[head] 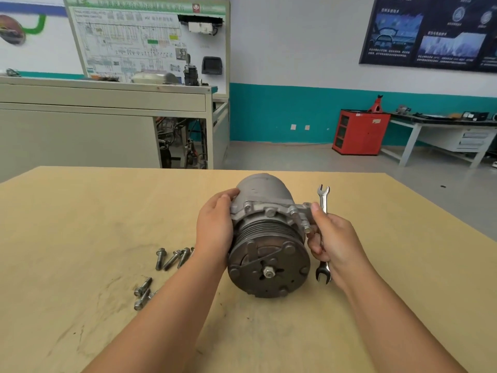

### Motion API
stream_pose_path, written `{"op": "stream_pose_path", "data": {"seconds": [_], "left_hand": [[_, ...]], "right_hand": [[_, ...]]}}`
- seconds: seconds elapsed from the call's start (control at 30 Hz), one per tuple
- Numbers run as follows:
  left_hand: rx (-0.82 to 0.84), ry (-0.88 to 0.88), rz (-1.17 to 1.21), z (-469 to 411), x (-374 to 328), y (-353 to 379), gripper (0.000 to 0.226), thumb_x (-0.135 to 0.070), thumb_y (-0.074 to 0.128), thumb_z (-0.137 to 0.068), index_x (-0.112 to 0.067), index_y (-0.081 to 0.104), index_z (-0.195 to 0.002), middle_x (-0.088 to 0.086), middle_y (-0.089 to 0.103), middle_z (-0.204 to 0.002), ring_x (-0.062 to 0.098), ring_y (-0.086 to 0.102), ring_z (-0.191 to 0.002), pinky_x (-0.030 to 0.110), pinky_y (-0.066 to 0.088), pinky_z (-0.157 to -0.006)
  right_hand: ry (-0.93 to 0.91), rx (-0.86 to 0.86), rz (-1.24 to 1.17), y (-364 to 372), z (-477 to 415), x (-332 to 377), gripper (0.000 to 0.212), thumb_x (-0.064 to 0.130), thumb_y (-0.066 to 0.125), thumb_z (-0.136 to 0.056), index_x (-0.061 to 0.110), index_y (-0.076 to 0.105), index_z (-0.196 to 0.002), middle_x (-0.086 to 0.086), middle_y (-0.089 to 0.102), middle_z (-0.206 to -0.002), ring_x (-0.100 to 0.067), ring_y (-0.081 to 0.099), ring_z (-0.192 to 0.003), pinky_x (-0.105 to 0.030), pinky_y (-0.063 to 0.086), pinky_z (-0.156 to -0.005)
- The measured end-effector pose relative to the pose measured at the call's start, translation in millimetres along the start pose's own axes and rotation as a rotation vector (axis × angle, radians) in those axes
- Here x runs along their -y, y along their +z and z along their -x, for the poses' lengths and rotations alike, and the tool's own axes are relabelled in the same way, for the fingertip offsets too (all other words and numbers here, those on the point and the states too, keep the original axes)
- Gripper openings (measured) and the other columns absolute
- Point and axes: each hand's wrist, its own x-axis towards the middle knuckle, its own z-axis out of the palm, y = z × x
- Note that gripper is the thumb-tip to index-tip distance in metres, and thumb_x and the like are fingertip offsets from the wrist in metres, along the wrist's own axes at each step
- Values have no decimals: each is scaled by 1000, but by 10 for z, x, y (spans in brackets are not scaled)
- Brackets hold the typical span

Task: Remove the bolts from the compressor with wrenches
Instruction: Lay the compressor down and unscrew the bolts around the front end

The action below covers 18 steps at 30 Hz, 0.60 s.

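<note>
Head view: compressor lying mid-desk, pulley facing near, its left side gripped by the left hand. Right hand grips a double-ended wrench against the compressor's right flange. Loose bolts lie to the left.

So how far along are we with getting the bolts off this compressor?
Done: at least five loose bolts lie on the table, left of the compressor. In hand: the left hand holds the compressor, and the right hand grips a wrench that is not on any bolt. Left: what look like bolt heads sit in its body; their number is unclear.
</note>
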Motion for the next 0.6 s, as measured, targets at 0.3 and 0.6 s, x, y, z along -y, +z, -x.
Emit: {"op": "stream_pose_path", "data": {"seconds": [0.3,0.6], "left_hand": [[-123,-40,14,-30,95,-170,26,-10,38,-94,-13,62,-102,-3,61,-87,8,56,-70,21,46,-55],[-122,38,-65,50,149,-190,22,-22,43,-95,-21,62,-84,-1,64,-88,12,58,-76,27,45,-63]], "right_hand": [[70,218,-358,-53,104,51,30,20,34,-102,6,58,-89,-3,55,-58,-8,41,-41,-15,21,-32],[23,171,-202,1,149,50,32,6,35,-100,7,57,-77,-4,47,-64,-11,37,-50,-16,21,-38]]}}
